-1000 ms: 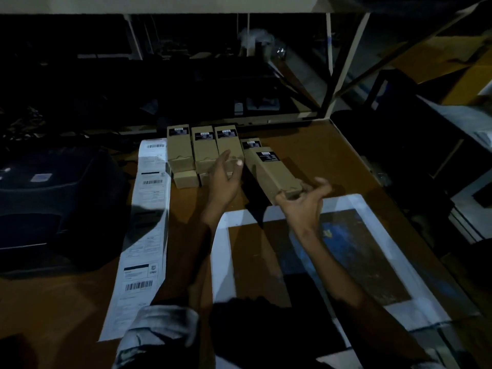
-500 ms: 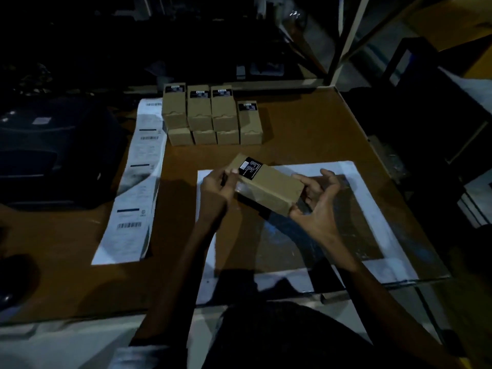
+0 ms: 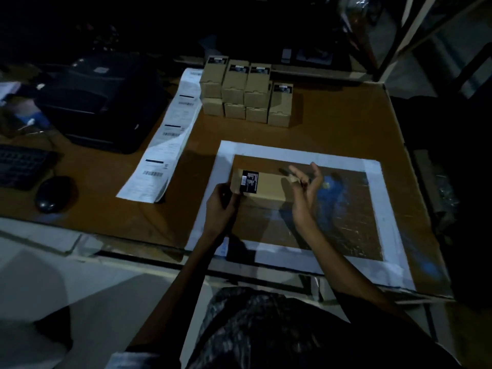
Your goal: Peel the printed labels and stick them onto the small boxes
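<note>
A long brown cardboard box [image 3: 266, 189] with a black label near its left end lies inside the white-taped rectangle [image 3: 292, 150] on the table. My left hand [image 3: 219, 206] grips the box's left end. My right hand [image 3: 306, 190] hovers at its right end, fingers spread and loosely bent, holding nothing. A strip of printed labels [image 3: 170, 139] lies left of the rectangle. Several more brown boxes [image 3: 247, 94] with black labels stand stacked at the table's back.
A black label printer [image 3: 101, 102] sits at the left, with a keyboard [image 3: 21, 163] and a mouse [image 3: 53, 193] in front of it. The table's near edge [image 3: 133, 251] runs below my hands. Metal shelf legs [image 3: 394, 38] rise at the back right.
The box has come from the back stack down to the taped rectangle. My right hand has let go of its right end and opened; my left hand keeps its grip.
</note>
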{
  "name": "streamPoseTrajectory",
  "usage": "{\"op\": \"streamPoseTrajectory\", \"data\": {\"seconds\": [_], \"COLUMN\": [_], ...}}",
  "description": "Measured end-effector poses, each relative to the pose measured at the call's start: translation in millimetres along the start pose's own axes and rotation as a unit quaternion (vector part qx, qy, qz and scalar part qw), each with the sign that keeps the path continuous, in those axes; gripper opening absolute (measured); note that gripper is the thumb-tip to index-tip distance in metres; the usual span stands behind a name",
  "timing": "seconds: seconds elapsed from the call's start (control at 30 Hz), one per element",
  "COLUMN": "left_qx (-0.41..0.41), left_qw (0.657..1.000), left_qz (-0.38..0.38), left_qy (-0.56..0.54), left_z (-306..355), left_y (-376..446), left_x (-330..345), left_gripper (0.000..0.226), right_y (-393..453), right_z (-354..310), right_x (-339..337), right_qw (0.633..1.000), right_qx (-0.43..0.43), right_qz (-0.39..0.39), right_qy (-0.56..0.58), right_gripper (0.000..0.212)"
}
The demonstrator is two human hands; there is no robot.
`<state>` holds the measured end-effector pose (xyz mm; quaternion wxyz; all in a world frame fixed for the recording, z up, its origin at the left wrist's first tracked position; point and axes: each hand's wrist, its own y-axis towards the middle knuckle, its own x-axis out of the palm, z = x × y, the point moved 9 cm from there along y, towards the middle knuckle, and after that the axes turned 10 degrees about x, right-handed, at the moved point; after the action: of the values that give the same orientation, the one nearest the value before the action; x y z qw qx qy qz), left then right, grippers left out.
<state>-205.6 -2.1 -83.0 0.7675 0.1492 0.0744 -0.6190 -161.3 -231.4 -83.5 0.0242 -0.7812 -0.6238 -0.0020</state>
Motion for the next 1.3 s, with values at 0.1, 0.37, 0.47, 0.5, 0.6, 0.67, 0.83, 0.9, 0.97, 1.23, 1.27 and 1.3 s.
{"op": "streamPoseTrajectory", "data": {"seconds": [0.1, 0.37, 0.47, 0.5, 0.6, 0.67, 0.83, 0.9, 0.97, 1.23, 1.27, 1.3], "left_qx": [0.004, 0.045, 0.085, 0.093, 0.11, 0.114, 0.098, 0.086, 0.085, 0.025, 0.026, 0.026], "left_qw": [0.999, 0.999, 0.993, 0.991, 0.987, 0.986, 0.985, 0.985, 0.985, 0.994, 0.994, 0.994], "left_qz": [-0.025, 0.018, 0.053, 0.06, 0.057, 0.051, -0.012, -0.037, -0.06, -0.065, -0.064, -0.062], "left_qy": [0.024, 0.022, 0.061, 0.075, 0.106, 0.108, 0.145, 0.143, 0.139, 0.087, 0.084, 0.08], "left_z": [-3, -10, -18, -20, -29, -41, -72, -80, -85, -96, -95, -95], "left_y": [0, 20, 38, 44, 65, 80, 110, 113, 114, 113, 113, 113], "left_x": [-1, -59, -104, -118, -155, -176, -203, -205, -206, -210, -210, -210], "left_gripper": [0.046, 0.037, 0.031, 0.028, 0.026, 0.026, 0.031, 0.031, 0.03, 0.02, 0.02, 0.021], "right_y": [1, -27, -39, -38, -32, -25, -10, -3, 7, 32, 34, 35], "right_z": [5, -59, -72, -72, -62, -42, 7, 13, 18, 40, 42, 43], "right_x": [4, 38, 79, 95, 150, 189, 273, 295, 311, 331, 331, 331], "right_qw": [0.998, 0.958, 0.955, 0.963, 0.981, 0.985, 0.974, 0.968, 0.964, 0.95, 0.95, 0.949], "right_qx": [-0.002, -0.118, -0.153, -0.148, -0.09, -0.023, 0.148, 0.177, 0.19, 0.239, 0.236, 0.231], "right_qz": [0.005, 0.119, 0.1, 0.082, 0.028, -0.013, -0.093, -0.086, -0.066, -0.014, -0.012, -0.012], "right_qy": [-0.063, -0.233, -0.235, -0.211, -0.169, -0.168, -0.144, -0.155, -0.174, -0.199, -0.203, -0.213], "right_gripper": [0.05, 0.027, 0.021, 0.019, 0.014, 0.013, 0.027, 0.029, 0.023, 0.022, 0.02, 0.017]}}
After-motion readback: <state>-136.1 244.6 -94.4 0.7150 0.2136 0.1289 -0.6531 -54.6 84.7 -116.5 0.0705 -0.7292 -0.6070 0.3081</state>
